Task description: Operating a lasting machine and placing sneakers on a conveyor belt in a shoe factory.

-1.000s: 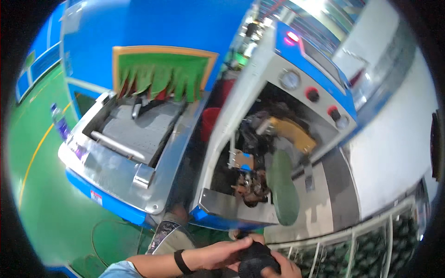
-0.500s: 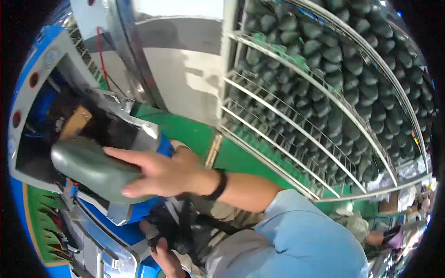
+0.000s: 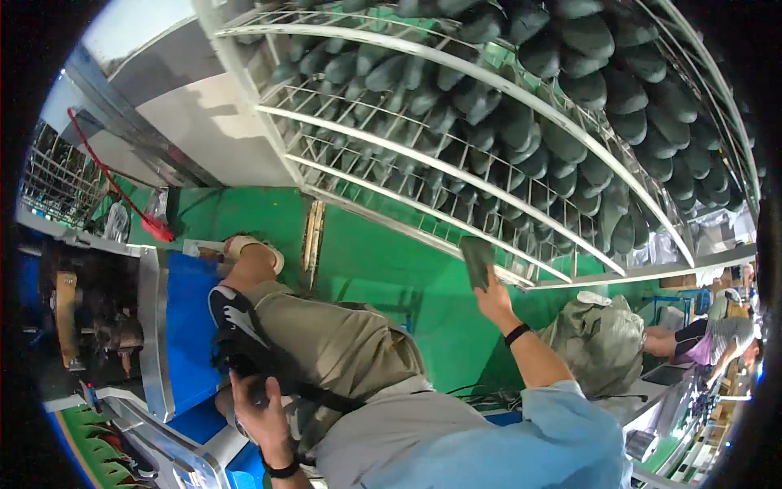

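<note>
The person's right hand [image 3: 495,303] holds a long, dark green, smooth, foot-shaped form [image 3: 476,259]. Its fingers are wrapped around the near end, and the far end sticks out free — most likely because a long thing is easy to carry by one end. The form is out in front of a white metal rack with thin rails [image 3: 262,107], over by its low edge. I cannot tell if the two touch.

The rack is full of dark foot-shaped pieces [image 3: 582,37], packed close in rows. The rails seem to be there to keep them in line and stop them from sliding off.

The left hand [image 3: 262,417] is low, by the lap. Its thumb and fingers are apart, next to a soft black bundle with pale marks [image 3: 238,322] that lies on the leg in grey-brown trousers [image 3: 342,338]. I cannot tell if the fingers grip the bundle or only touch it. The lap may be there to hold it up.

On the left, close to the knees, is a machine with a blue front panel and silver edges [image 3: 194,326]. A big grey-green plastic sack [image 3: 593,338] sits on the right — near the right arm, but apart from it.
</note>
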{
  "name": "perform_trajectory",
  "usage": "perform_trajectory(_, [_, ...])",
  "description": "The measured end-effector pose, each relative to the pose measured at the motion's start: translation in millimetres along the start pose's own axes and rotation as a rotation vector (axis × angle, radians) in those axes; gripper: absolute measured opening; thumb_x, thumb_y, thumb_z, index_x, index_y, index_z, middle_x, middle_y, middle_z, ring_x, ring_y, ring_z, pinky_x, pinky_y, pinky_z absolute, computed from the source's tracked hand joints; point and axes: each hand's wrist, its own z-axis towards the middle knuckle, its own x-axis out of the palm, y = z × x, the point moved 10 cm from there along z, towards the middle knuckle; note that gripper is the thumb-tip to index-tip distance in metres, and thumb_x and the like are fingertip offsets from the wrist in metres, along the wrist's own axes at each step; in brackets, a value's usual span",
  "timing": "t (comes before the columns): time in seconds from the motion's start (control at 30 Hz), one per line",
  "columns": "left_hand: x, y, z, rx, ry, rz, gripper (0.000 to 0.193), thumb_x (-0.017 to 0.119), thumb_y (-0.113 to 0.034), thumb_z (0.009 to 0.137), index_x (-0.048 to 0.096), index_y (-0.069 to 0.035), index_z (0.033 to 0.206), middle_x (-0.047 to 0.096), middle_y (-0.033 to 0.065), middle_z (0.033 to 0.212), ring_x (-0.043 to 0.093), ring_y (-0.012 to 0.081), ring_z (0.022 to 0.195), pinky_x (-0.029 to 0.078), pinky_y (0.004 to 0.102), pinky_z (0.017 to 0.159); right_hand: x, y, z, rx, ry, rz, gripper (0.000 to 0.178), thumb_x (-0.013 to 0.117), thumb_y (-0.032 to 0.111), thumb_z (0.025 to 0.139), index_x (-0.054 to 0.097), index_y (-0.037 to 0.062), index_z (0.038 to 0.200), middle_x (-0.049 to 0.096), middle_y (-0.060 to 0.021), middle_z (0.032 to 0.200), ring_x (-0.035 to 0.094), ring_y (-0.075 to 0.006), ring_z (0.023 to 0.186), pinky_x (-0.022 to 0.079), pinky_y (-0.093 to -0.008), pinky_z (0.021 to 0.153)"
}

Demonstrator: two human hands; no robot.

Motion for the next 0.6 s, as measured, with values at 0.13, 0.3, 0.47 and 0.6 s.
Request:
perform_trajectory(0.13, [11.8,-3.5,2.0,0.139,-0.013,0.140,0.033,0.079,-0.014,0.077,0.061,0.003,0.099,0.055,0.0287,0.138,0.059,0.0370,0.110,0.046,0.0414,0.097,-5.6,-69.3,31.5,0.169,-0.298,0.012,0.079,0.062,0.013,0.091,0.017,0.0025,0.156,0.048,-0.0312,0.139,0.057,-0.0466,0.113,0.051,-0.0506,0.092])
perform_trajectory(0.3, [43.1,-9.1,12.2,-0.047,0.111,0.100,0.029,0.072,-0.005,0.075,0.059,0.004,0.100,0.055,0.0315,0.136,0.058,0.0418,0.107,0.044,0.0450,0.096,-40.6,-136.7,114.2,-0.087,-0.822,0.029,0.059,0.061,0.012,0.094,0.036,0.0011,0.147,0.046,-0.0330,0.133,0.048,-0.0495,0.121,0.044,-0.0542,0.099])
perform_trajectory(0.47, [30.5,-40.6,21.4,0.008,0.087,0.225,0.031,0.072,-0.009,0.074,0.059,0.004,0.099,0.049,0.0372,0.138,0.055,0.0463,0.121,0.041,0.0454,0.104,7.2,-162.8,208.9,-0.431,-0.499,1.119,0.025,0.063,0.016,0.093,0.058,0.0034,0.115,0.063,-0.0199,0.101,0.060,-0.0337,0.097,0.050,-0.0482,0.086])
perform_trajectory(0.6, [57.9,-31.0,28.7,-0.006,0.118,0.243,0.032,0.073,-0.011,0.074,0.060,0.004,0.099,0.048,0.0376,0.139,0.054,0.0471,0.122,0.042,0.0465,0.102,19.3,-316.8,294.1,-0.427,-0.358,1.996,0.023,0.063,0.026,0.094,0.064,0.0037,0.102,0.068,-0.0140,0.089,0.065,-0.0278,0.088,0.055,-0.0420,0.080])
